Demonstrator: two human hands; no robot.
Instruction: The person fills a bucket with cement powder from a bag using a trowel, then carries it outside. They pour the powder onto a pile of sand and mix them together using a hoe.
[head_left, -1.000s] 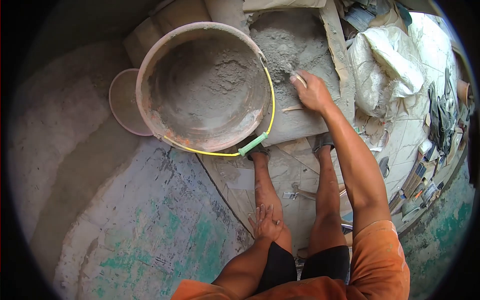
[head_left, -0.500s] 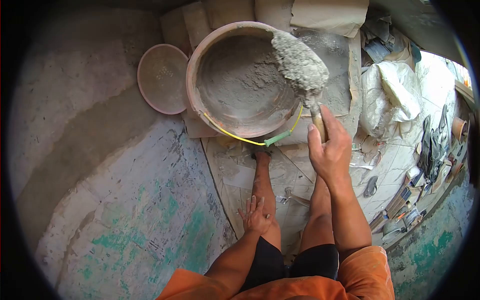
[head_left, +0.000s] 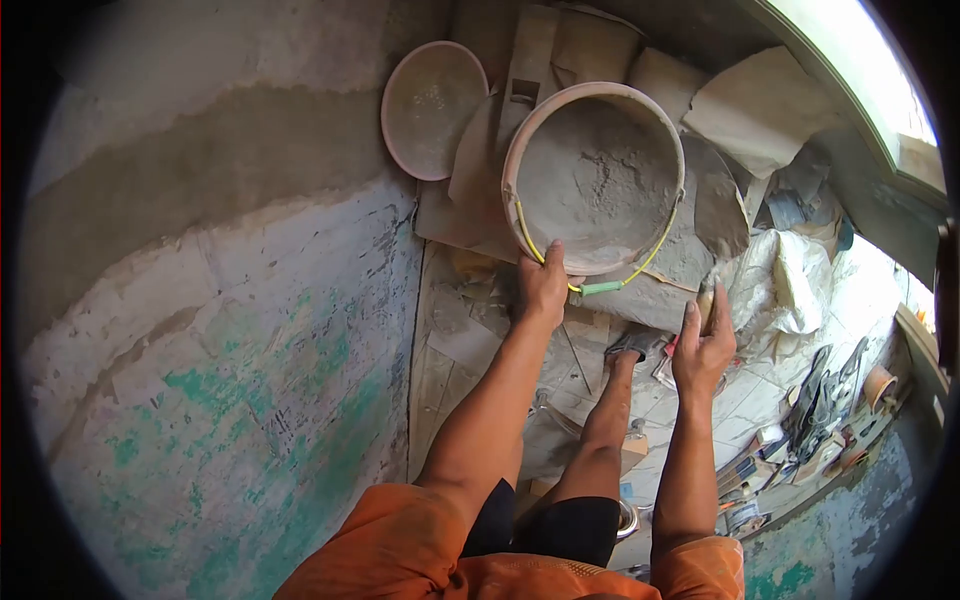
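Observation:
My left hand (head_left: 543, 288) grips the near rim of a round bucket (head_left: 514, 165), beside its yellow wire handle. Grey mortar (head_left: 610, 180) lies inside the bucket, lumpy toward the right and smeared up the walls. To the right of the bucket, my right hand (head_left: 703, 345) is closed around the short handle of a trowel (head_left: 722, 215). The trowel blade points away from me and looks dark and grey, with no heap of mortar visible on it. The bucket's green grip (head_left: 602, 288) hangs at its near side.
A shallow round pan (head_left: 435, 110) stands left of the bucket. White sacks (head_left: 785, 290) lie at the right, with scattered odds and ends (head_left: 800, 430) nearer me. A wall (head_left: 240, 380) with peeling green paint and a grey plastered band runs along the left.
My left hand has gone from my leg to the bucket rim. The trowel, earlier heaped with mortar over the bucket's edge, is now right of it without the heap. The view has shifted.

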